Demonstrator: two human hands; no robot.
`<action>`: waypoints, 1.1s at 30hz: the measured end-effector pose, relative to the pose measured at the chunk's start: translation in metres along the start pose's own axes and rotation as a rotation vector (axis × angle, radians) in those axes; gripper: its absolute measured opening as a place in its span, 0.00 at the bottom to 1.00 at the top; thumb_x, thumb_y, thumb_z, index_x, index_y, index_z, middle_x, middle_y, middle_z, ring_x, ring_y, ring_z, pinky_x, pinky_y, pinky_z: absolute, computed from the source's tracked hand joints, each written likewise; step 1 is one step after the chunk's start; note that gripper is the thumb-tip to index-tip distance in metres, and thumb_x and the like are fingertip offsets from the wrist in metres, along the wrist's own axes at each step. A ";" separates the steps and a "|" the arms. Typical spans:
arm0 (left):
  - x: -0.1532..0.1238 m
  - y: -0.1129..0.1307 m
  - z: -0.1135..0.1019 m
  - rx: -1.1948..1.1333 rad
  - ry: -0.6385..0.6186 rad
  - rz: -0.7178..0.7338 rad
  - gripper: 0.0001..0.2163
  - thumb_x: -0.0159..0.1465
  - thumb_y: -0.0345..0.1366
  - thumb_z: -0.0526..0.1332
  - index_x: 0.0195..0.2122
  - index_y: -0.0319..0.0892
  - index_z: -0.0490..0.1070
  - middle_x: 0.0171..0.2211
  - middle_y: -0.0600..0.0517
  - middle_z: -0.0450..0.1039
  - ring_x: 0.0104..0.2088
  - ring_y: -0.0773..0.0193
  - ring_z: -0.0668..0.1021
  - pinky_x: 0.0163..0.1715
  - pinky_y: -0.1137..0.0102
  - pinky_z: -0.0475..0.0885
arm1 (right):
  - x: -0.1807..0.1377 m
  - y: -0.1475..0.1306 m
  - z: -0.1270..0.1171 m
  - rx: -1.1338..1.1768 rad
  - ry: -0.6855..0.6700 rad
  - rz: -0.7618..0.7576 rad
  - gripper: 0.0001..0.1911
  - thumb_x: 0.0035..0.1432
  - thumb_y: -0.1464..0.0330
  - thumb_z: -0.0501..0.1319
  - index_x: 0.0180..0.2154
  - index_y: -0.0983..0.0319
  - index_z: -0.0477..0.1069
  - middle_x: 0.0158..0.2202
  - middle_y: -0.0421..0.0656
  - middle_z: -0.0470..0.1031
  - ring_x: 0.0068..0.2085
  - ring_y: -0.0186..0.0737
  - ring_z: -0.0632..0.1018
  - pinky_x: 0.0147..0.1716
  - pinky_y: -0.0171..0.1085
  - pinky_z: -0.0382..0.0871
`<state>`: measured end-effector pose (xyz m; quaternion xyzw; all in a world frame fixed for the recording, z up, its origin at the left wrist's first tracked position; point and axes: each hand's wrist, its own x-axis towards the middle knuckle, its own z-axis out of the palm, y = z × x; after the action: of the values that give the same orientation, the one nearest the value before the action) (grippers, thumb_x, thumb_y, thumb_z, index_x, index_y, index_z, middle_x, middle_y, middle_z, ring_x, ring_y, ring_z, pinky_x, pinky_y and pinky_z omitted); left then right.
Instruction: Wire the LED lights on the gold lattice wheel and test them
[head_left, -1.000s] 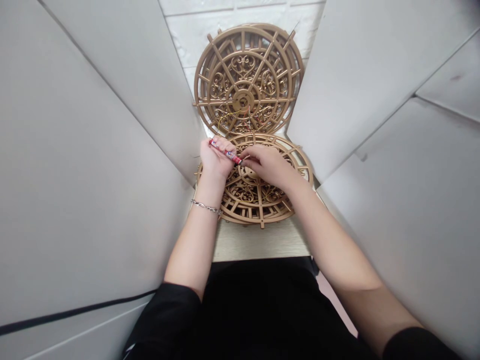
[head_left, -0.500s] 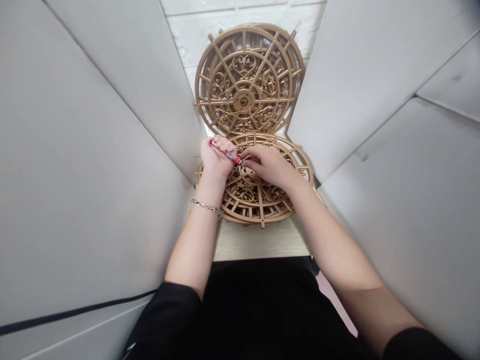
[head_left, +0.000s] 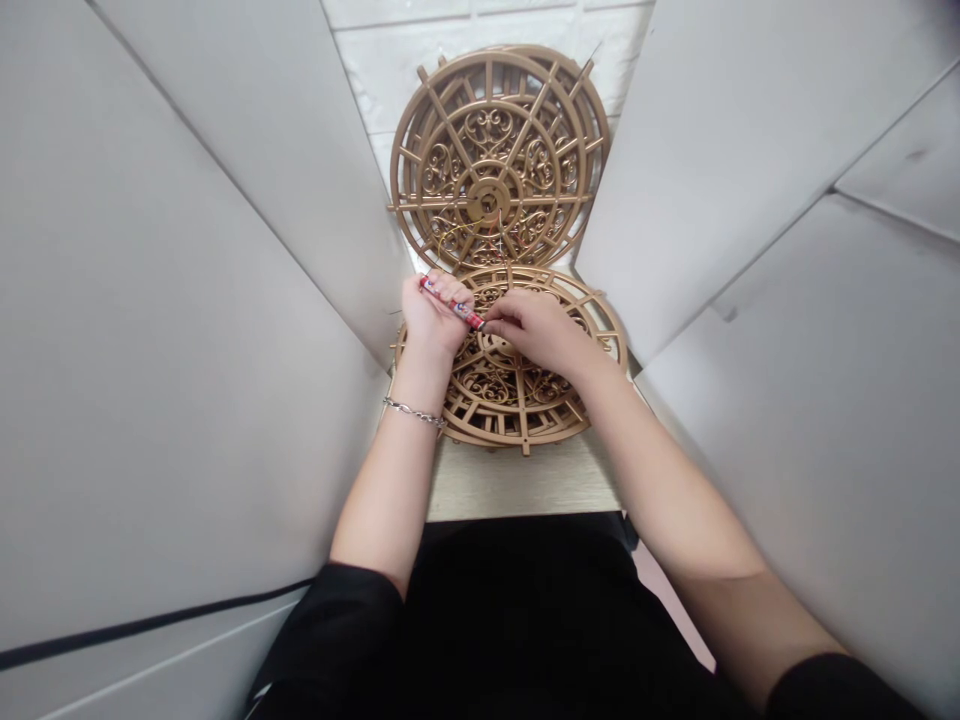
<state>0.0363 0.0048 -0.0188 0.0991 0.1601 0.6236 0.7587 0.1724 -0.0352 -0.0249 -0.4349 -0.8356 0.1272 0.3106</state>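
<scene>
A round gold openwork frame (head_left: 525,405) with scrollwork lies flat on the narrow light wood table (head_left: 517,485). My left hand (head_left: 430,322) is closed around a thin red tool (head_left: 452,302) that slants down to the right over the frame's upper left. My right hand (head_left: 536,330) rests over the frame's centre, its fingers pinched at the tool's tip; what they pinch is too small to tell. A chain bracelet (head_left: 411,413) circles my left wrist.
A stack of like gold frames (head_left: 496,155) leans upright against the white brick wall (head_left: 390,60) behind, with thin coloured wires (head_left: 469,238) at its lower edge. Tall white panels (head_left: 172,330) (head_left: 787,300) close in both sides of the table.
</scene>
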 end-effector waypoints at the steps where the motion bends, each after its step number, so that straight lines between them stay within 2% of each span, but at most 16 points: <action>1: 0.000 0.000 0.000 -0.004 -0.002 -0.003 0.13 0.60 0.34 0.43 0.18 0.42 0.46 0.10 0.60 0.48 0.10 0.77 0.56 0.12 0.79 0.54 | 0.000 0.000 0.000 -0.002 -0.003 0.000 0.08 0.54 0.68 0.56 0.31 0.63 0.72 0.30 0.42 0.71 0.33 0.34 0.69 0.36 0.35 0.59; 10: 0.001 0.000 -0.001 -0.042 -0.021 -0.022 0.12 0.60 0.34 0.43 0.19 0.42 0.45 0.10 0.60 0.49 0.10 0.77 0.57 0.12 0.79 0.53 | 0.001 -0.001 0.002 -0.023 -0.026 -0.002 0.08 0.54 0.68 0.55 0.30 0.63 0.72 0.29 0.41 0.71 0.32 0.35 0.69 0.34 0.35 0.59; 15: -0.003 0.002 0.003 -0.012 -0.044 -0.071 0.13 0.61 0.34 0.42 0.19 0.42 0.45 0.10 0.60 0.49 0.10 0.78 0.57 0.12 0.79 0.54 | -0.002 0.005 -0.018 0.001 0.021 0.034 0.09 0.53 0.67 0.56 0.30 0.63 0.73 0.30 0.42 0.72 0.34 0.35 0.70 0.36 0.35 0.60; 17: -0.004 0.003 0.004 -0.006 -0.056 -0.082 0.13 0.61 0.34 0.42 0.19 0.42 0.46 0.10 0.60 0.49 0.10 0.78 0.57 0.12 0.79 0.54 | -0.005 0.014 -0.030 0.012 0.113 0.150 0.09 0.52 0.66 0.56 0.29 0.63 0.73 0.30 0.42 0.72 0.33 0.35 0.70 0.35 0.35 0.61; 20: -0.004 0.004 0.004 -0.013 -0.057 -0.104 0.13 0.61 0.34 0.42 0.19 0.42 0.46 0.10 0.60 0.49 0.10 0.78 0.57 0.12 0.80 0.54 | -0.011 0.030 -0.039 -0.051 0.272 0.416 0.11 0.52 0.65 0.55 0.27 0.63 0.72 0.28 0.43 0.72 0.30 0.35 0.69 0.32 0.36 0.61; 23: -0.004 0.004 0.003 -0.027 -0.062 -0.125 0.13 0.61 0.33 0.43 0.19 0.42 0.46 0.10 0.60 0.49 0.10 0.79 0.56 0.12 0.81 0.54 | -0.015 0.040 -0.039 -0.187 0.331 0.633 0.13 0.52 0.62 0.54 0.25 0.63 0.71 0.23 0.46 0.70 0.27 0.37 0.67 0.30 0.38 0.60; 27: -0.002 0.004 0.001 -0.039 -0.070 -0.142 0.12 0.61 0.33 0.43 0.19 0.42 0.46 0.10 0.60 0.50 0.10 0.78 0.57 0.12 0.81 0.54 | -0.018 0.041 -0.038 -0.244 0.224 0.716 0.16 0.52 0.59 0.53 0.22 0.62 0.69 0.21 0.46 0.68 0.26 0.39 0.67 0.29 0.39 0.59; 32: -0.001 0.005 0.000 -0.039 -0.065 -0.140 0.12 0.61 0.33 0.43 0.19 0.42 0.46 0.10 0.60 0.50 0.10 0.79 0.57 0.12 0.80 0.54 | -0.021 0.041 -0.046 -0.126 -0.065 0.615 0.05 0.47 0.70 0.55 0.27 0.61 0.69 0.23 0.42 0.70 0.26 0.35 0.69 0.28 0.35 0.60; 33: -0.002 0.005 0.000 -0.043 -0.065 -0.141 0.12 0.61 0.33 0.43 0.19 0.42 0.46 0.10 0.60 0.50 0.10 0.79 0.57 0.12 0.80 0.54 | -0.022 0.042 -0.048 -0.088 -0.111 0.584 0.06 0.46 0.73 0.55 0.28 0.61 0.69 0.25 0.41 0.71 0.26 0.34 0.69 0.28 0.34 0.61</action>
<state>0.0317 0.0042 -0.0172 0.0916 0.1285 0.5683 0.8076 0.2392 -0.0309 -0.0166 -0.6622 -0.6957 0.1982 0.1957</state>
